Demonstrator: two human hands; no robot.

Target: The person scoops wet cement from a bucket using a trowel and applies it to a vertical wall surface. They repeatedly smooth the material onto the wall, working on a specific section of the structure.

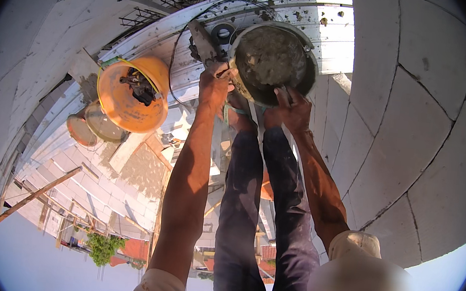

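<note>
The grey mix fills much of the bucket in front of you, and its depth can't be seen; the bucket's underside is hidden too. Your left hand is closed around the near end of a flat grey tool, covering its grip, so the tool's exact kind is hard to make out. Your right hand lies at the bucket's near rim, fingers reaching over the edge; you cannot tell from here how firmly they clasp it. Dark contents in the orange bucket to your left blur into one jumble, and a smudged patch at lower right masks whatever is under it.

Your hands are apart, one at each side of the bucket's near edge. Your left forearm runs nearly straight up, while your right forearm slants inward from a bent elbow. Both reach forward past your dark-trousered legs.
</note>
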